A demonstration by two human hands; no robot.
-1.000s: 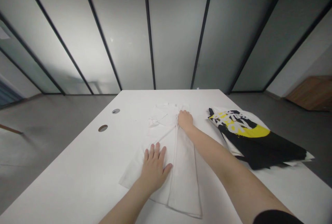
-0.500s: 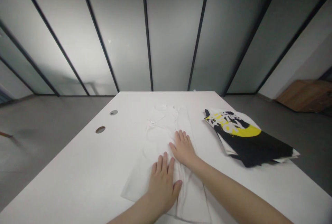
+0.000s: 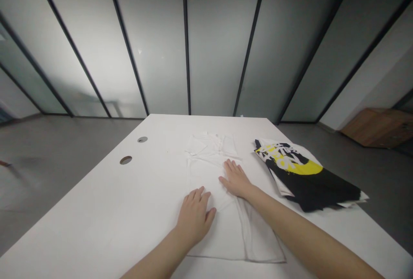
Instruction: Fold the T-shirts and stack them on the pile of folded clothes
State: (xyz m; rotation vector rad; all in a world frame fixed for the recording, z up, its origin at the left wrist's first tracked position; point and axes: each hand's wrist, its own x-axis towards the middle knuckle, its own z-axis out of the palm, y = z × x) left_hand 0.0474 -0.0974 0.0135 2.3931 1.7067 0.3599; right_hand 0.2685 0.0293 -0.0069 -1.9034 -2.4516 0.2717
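Note:
A thin white garment, seemingly a T-shirt, lies spread on the white table, its hem toward me and its sleeve and neck end farther off. My left hand rests on its left side, palm down with the fingers loosely stretched. Farther up, my right hand lies flat on the cloth's right part, fingers out and thumb apart. Neither hand grasps anything. Long creases run down the cloth below my right hand, and the white fabric barely stands out against the tabletop.
On the table's right side lies a pile of folded clothes, the top one black with a yellow and white print. Two round holes pierce the white table at the left. Frosted glass panels stand behind; a wooden cabinet is at the far right.
My right hand has slid rightward over the cloth, and my left hand has shifted slightly left and up. The cloth's near part has moved right and its hem now lies straighter and flatter.

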